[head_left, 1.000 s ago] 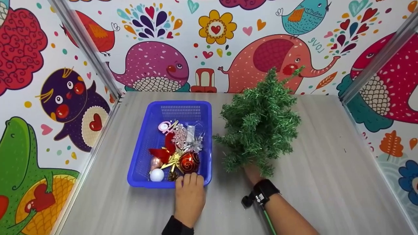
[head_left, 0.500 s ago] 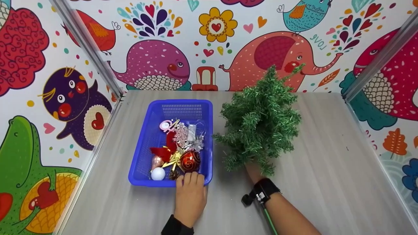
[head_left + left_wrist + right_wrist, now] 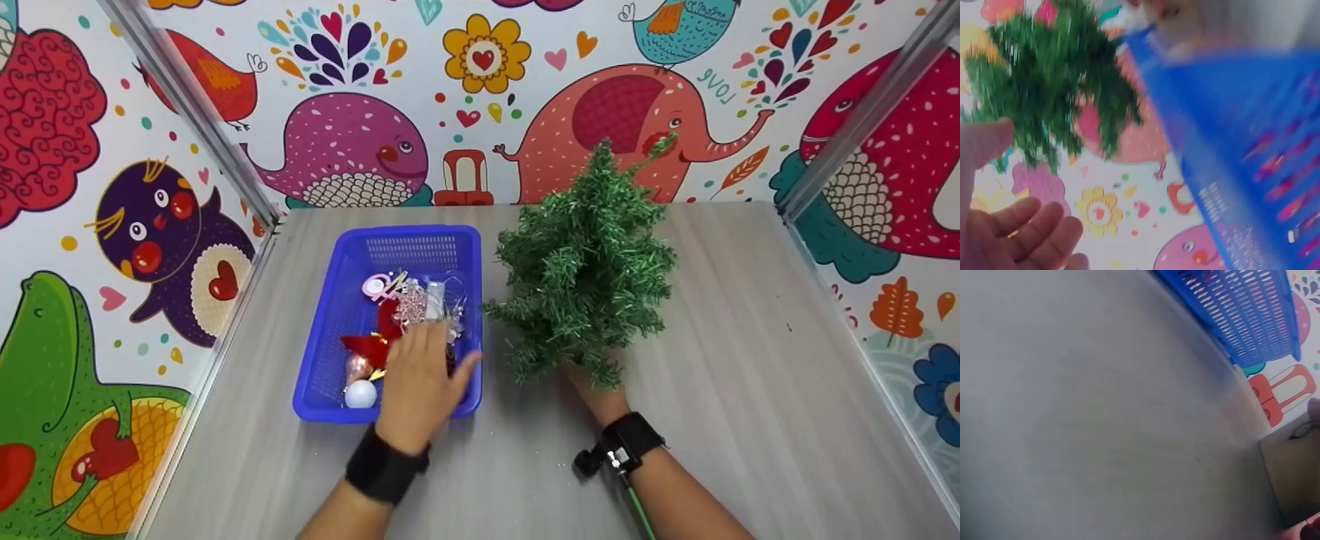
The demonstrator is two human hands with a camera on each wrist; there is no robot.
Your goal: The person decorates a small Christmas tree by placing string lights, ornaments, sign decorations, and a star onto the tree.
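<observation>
A blue plastic basket holds Christmas ornaments, among them a white ball, a pinkish ball, a red bow and a pink glittery piece. Over its front part reaches my left hand, fingers extended, thumb apart, nothing in the grasp. It hides some of the ornaments. Right of the basket stands a small green artificial Christmas tree. My right hand goes in beneath its lower branches, which cover the fingers. In the right wrist view, fingertips show on either side of the tree's brownish base.
The grey wood-grain table carries both basket and tree. Printed cartoon walls enclose it at the back and sides, with metal corner posts. A green cable runs from the right wrist strap.
My left hand has left the basket's front rim and moved forward over the ornaments, its thumb spreading. The right hand stays under the tree; the head view has shifted slightly.
</observation>
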